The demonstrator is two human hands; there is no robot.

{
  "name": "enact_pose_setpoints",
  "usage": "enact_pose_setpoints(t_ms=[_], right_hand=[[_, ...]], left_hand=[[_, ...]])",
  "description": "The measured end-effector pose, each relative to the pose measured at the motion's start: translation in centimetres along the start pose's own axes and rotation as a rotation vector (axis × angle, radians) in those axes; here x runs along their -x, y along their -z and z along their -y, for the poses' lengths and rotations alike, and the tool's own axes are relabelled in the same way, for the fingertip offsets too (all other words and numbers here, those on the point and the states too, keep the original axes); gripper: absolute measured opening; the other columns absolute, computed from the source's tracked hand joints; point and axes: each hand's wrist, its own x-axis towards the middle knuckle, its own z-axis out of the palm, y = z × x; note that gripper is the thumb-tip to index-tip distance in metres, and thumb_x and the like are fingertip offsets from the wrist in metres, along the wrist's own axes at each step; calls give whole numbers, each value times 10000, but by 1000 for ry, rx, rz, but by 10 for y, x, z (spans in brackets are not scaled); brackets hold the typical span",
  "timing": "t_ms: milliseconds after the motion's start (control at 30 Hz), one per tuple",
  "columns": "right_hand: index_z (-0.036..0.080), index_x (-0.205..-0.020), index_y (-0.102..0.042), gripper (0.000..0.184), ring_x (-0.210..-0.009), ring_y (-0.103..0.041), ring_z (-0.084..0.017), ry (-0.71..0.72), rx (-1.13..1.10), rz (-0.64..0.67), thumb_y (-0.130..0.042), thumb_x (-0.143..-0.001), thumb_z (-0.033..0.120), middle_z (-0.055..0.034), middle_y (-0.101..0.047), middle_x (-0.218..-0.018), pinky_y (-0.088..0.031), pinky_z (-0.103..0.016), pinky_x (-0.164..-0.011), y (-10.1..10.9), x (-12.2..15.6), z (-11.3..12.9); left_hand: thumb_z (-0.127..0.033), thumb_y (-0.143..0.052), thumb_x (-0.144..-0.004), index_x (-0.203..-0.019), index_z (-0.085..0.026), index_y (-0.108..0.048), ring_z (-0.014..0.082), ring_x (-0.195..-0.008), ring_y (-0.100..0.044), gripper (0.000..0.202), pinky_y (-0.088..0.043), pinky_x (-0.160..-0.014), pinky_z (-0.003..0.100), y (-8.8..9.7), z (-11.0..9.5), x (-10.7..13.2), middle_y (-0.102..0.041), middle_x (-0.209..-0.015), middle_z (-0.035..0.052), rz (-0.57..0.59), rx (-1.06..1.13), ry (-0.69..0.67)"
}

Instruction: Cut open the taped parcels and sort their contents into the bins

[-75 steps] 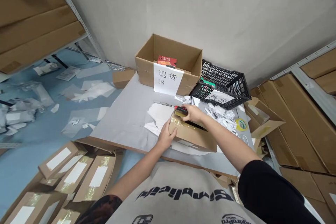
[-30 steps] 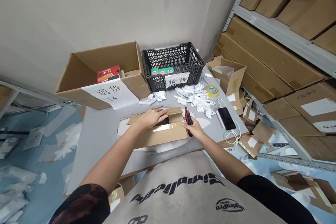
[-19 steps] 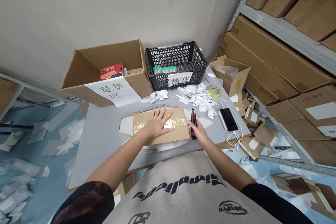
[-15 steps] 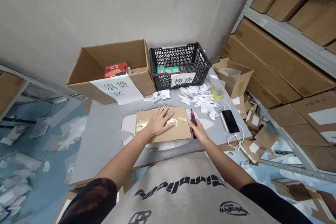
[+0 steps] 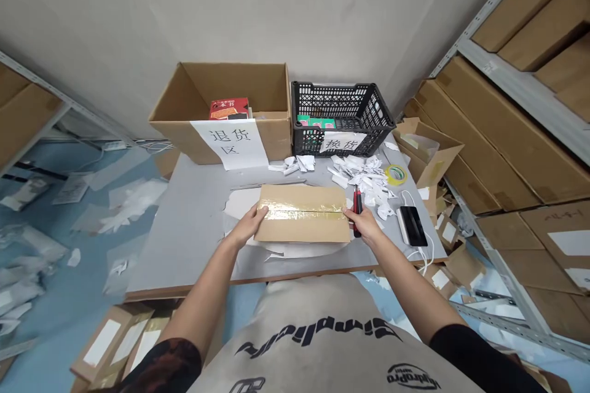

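A flat brown cardboard box point(image 5: 302, 230) lies in front of me, with shiny clear tape along its middle seam. A dark slit runs through that tape. My left hand point(image 5: 249, 224) grips the box's left end, thumb on top. At the right end, my right hand point(image 5: 364, 224) holds a red and black utility knife point(image 5: 357, 202) upright, pointing away from me, while its thumb touches the box edge. Whether the blade is out I cannot tell. Beneath the box is a worn white sheet point(image 5: 237, 199) on the grey table point(image 5: 193, 227).
Behind stand an open carton point(image 5: 271, 141) with a paper sign and a black plastic crate point(image 5: 343, 129) holding small green boxes. Crumpled paper scraps point(image 5: 364, 175), a yellow tape roll point(image 5: 395, 174) and a phone point(image 5: 413, 226) with a white cable lie on the right. Shelves of cartons point(image 5: 470, 129) flank the table.
My left hand has moved from flat on top of the box to its left end. The right hand still has the knife at the right edge. The camera view has shifted.
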Motion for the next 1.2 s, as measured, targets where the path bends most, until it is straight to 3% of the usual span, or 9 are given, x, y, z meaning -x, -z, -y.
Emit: enact_pose_setpoints(t_ms=[200, 367, 600, 700, 833, 900, 967, 1067, 1200], right_hand=[[205, -790, -535, 494, -621, -565, -127, 94, -66, -7, -901, -491, 347, 15, -622, -745, -472, -262, -556, -1, -6, 10], [218, -744, -534, 428, -626, -568, -122, 131, -209, -13, -833, -438, 200, 45, -605, -711, -460, -244, -578, 8, -14, -3], [225, -754, -547, 309, -514, -564, -129, 8, -200, -49, -775, -588, 353, 33, -597, -613, -452, -250, -472, 21, -17, -27], [220, -891, -597, 408, -549, -639, -190, -110, -138, -31, -797, -640, 472, -29, -686, -714, -494, -299, -452, 24, -17, -27], [241, -1032, -597, 575, -591, -675, -223, -275, -73, 29, -861, -594, 503, -52, -724, -821, -519, -324, -434, 21, -17, -26], [229, -1007, -603, 579, -617, -680, -229, -255, -112, 21, -880, -569, 488, -56, -724, -830, -529, -330, -448, 16, -19, -28], [216, -943, -605, 544, -631, -675, -228, -190, -148, -18, -882, -560, 485, -53, -714, -800, -533, -334, -470, 11, -20, -30], [224, -810, -563, 486, -635, -647, -206, -49, -178, -72, -882, -543, 473, -11, -675, -723, -525, -326, -527, 13, -20, -34], [227, -714, -518, 488, -637, -613, -167, 45, -214, 21, -908, -468, 384, 39, -621, -674, -499, -300, -614, 31, -10, -48]], left_hand=[[-567, -605, -858, -1495, -279, -340, 264, -1300, -509, 748, -444, -1055, 394, 5, -7, 8, -483, -1478, 92, 69, 129, -165], [-425, -750, -760, -1535, -318, -189, 265, -1434, -339, 962, -399, -1106, 406, -7, 20, 3, -311, -1582, 93, 16, 111, -306], [-330, -727, -747, -1513, -319, -259, 294, -1363, -430, 898, -473, -1029, 458, -34, 71, 5, -441, -1490, 84, -68, -42, -200], [-348, -775, -697, -1505, -297, -288, 326, -1338, -446, 945, -487, -1003, 491, -30, 68, 10, -483, -1452, 100, -27, -81, -150], [-519, -736, -749, -1481, -317, -320, 304, -1283, -519, 866, -529, -955, 455, -18, 50, 8, -475, -1468, 103, 213, 99, 58], [-639, -565, -846, -1461, -318, -341, 281, -1257, -553, 730, -552, -915, 422, -19, 41, 1, -461, -1481, 108, 196, 194, 177], [-665, -493, -874, -1435, -279, -364, 271, -1270, -544, 693, -541, -933, 405, -26, 36, -7, -464, -1476, 128, 83, 232, 219], [-608, -627, -814, -1389, -238, -382, 277, -1300, -514, 727, -497, -1005, 420, -37, 41, -12, -474, -1463, 147, -7, 284, 99], [-519, -834, -614, -1318, -261, -418, 298, -1281, -527, 857, -453, -1059, 468, -43, 64, 2, -545, -1384, 120, 13, 288, -77]])
